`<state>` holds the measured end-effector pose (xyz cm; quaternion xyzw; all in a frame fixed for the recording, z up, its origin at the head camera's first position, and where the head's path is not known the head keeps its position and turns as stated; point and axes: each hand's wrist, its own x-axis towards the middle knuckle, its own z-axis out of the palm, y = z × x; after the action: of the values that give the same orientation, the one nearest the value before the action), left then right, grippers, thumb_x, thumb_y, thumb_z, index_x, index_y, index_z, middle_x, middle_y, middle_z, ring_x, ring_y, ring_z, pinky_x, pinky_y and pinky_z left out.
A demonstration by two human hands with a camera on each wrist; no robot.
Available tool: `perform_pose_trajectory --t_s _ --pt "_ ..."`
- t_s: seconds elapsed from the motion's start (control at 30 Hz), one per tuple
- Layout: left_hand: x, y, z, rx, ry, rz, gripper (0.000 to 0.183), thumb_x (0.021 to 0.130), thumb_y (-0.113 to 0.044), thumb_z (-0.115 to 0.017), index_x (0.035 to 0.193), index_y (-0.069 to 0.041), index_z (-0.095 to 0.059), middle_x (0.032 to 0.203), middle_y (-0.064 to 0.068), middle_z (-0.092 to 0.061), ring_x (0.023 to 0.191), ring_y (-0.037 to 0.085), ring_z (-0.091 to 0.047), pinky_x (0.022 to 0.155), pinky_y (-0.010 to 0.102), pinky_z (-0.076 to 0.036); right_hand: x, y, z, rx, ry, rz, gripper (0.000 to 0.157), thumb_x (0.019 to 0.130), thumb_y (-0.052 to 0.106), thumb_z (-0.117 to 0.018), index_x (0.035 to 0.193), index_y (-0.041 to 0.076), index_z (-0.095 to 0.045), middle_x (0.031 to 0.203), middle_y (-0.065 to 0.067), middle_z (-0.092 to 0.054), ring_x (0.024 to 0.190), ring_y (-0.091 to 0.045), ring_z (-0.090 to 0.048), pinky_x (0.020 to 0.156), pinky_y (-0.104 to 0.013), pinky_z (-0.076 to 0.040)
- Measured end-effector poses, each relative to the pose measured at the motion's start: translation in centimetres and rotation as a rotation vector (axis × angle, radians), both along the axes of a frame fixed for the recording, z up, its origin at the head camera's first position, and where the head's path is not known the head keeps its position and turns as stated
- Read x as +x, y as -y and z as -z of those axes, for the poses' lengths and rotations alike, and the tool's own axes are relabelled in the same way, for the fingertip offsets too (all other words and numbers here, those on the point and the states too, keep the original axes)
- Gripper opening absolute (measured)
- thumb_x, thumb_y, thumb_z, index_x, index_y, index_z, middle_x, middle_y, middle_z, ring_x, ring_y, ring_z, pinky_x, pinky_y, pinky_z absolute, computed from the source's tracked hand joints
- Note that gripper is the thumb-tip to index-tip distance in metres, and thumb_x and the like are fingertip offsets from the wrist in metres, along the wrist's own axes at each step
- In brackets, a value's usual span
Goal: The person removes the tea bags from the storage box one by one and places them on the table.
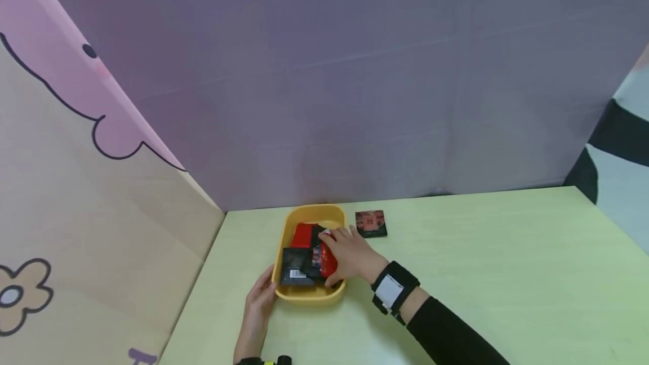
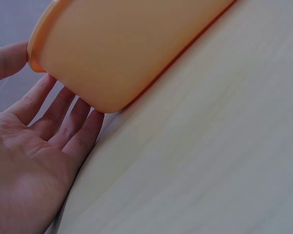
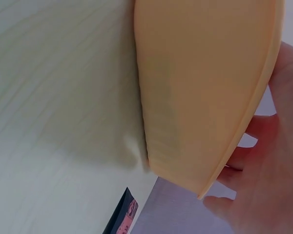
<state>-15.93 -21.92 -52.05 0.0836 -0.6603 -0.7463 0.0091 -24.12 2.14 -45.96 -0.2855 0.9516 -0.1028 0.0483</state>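
A person worked at a pale green table, both hands at a yellow tub that stood on the table's left part, its far end close to the far edge. The right hand reached over the tub's right rim, with a red packet in a narrow grip between thumb and fingertips, inside the tub; from the right wrist's side the tub wall hid the fingertips. The left hand touched the tub's near left corner, its fingers nearly straight against the outside and the thumb spread apart at the rim, a wide, loose support.

To the left of the red packet lay a black packet with a white barcode label, and a flat red piece lay farther back in the tub. A dark square packet with a reddish picture was on the table just right of the tub's far end.

A black band circled the right wrist below a black sleeve. Behind the table hung a purple-grey cloth; the left wall bore a flower drawing.
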Motion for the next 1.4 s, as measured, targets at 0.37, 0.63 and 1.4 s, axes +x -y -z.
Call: perform_pose_trajectory --t_s 0.37,0.63,1.4 --pt "0.2 0.2 0.3 0.021 -0.021 0.013 0.055 0.099 -0.010 -0.050 0.148 0.009 -0.034 0.152 0.024 -0.037 0.116 0.000 -0.054 0.096 0.018 -0.043 0.7 0.3 0.2 -0.149 0.002 -0.046 0.103 0.073 0.064 -0.078 0.155 0.018 -0.035 0.154 -0.014 -0.031 0.140 -0.029 -0.029 0.116 -0.050 -0.025" --pt "-0.1 0.2 0.3 0.012 -0.009 0.009 0.054 0.100 -0.012 -0.049 0.149 0.007 -0.034 0.153 0.023 -0.037 0.118 0.001 -0.054 0.097 0.019 -0.042 0.2 -0.2 -1.3 -0.145 -0.109 -0.077 0.104 0.074 0.063 -0.078 0.156 0.020 -0.031 0.153 -0.013 -0.029 0.139 -0.031 -0.028 0.117 -0.052 -0.021" --pt "-0.8 0.0 0.5 -0.049 0.046 -0.026 0.055 0.099 -0.016 -0.052 0.149 0.004 -0.038 0.153 0.021 -0.039 0.134 0.025 -0.044 0.107 0.035 -0.039 -1.2 -6.0 -2.6 -0.322 0.023 -0.009 0.103 0.072 0.048 -0.086 0.155 0.017 -0.034 0.157 -0.013 -0.027 0.141 -0.032 -0.027 0.110 -0.053 -0.035"
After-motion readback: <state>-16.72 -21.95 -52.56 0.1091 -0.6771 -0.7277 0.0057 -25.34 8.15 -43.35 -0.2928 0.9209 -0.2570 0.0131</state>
